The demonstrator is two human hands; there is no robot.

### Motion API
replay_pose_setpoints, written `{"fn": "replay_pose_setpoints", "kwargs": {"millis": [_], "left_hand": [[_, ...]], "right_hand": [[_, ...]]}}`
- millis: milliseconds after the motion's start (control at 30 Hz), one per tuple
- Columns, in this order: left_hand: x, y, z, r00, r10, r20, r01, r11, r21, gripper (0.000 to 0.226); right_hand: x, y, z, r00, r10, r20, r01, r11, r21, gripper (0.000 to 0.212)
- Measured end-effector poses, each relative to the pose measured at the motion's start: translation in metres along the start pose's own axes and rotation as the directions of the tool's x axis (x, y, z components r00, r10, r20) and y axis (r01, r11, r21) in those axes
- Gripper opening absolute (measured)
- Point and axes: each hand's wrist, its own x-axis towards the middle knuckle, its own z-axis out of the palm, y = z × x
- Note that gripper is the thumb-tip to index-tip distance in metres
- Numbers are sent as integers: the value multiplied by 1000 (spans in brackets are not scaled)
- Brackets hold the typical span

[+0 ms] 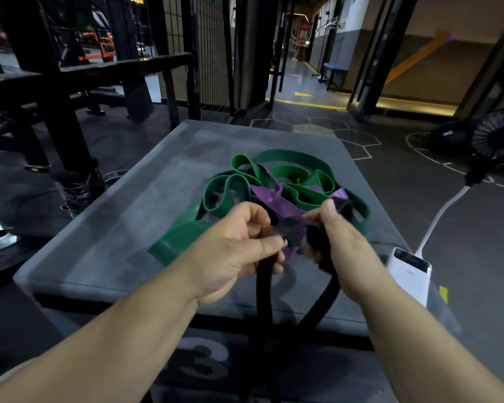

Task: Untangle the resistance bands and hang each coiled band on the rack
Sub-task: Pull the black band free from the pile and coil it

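I have both hands pinching the black band [264, 289], left hand [233, 251] and right hand [336, 242] closed on it above the box [99, 228]. Its loop hangs over the front edge, while the green band [218, 193] and purple band [274, 199] lie knotted behind. Pulling hard could drag that pile off, I think, or tighten the snarl

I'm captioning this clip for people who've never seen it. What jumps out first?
First, the two hands low in the middle, left hand and right hand, both gripping a black resistance band whose loop hangs over the near edge of the grey padded box. Just behind them lies a tangled heap of a green band and a purple band. A white power bank sits at the box's right edge.
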Motion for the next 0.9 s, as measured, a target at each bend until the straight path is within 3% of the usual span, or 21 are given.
{"fn": "replay_pose_setpoints", "kwargs": {"millis": [67, 200, 300, 400, 533, 700, 900], "left_hand": [[1, 3, 0, 998, 45, -37, -47, 998, -45, 23], [3, 7, -1, 984, 143, -107, -132, 986, 105, 20], [0, 12, -9, 981, 184, -58, -171, 968, 184, 14], [-2, 19, -19, 984, 168, 66, -180, 905, 385, 23], [0, 29, -28, 972, 235, -26, -186, 826, 532, 16], [2, 32, -39, 990, 140, -32, -104, 854, 510, 7], [-1, 34, -47, 994, -31, 108, 1, 963, 268, 10]], "right_hand": [[-6, 2, 7, 976, 33, 214, -61, 990, 127, 68], [-11, 4, 17, 877, -48, 478, -82, 966, 247, 90], [-14, 3, 21, 828, -32, 561, -162, 942, 293, 83], [-17, 0, 21, 793, -43, 608, -196, 927, 320, 76], [-20, -4, 19, 740, -40, 671, -197, 942, 273, 81], [-26, -8, 16, 614, -34, 789, -256, 936, 240, 72], [-30, -12, 9, 482, -82, 872, -361, 889, 283, 68]]}}
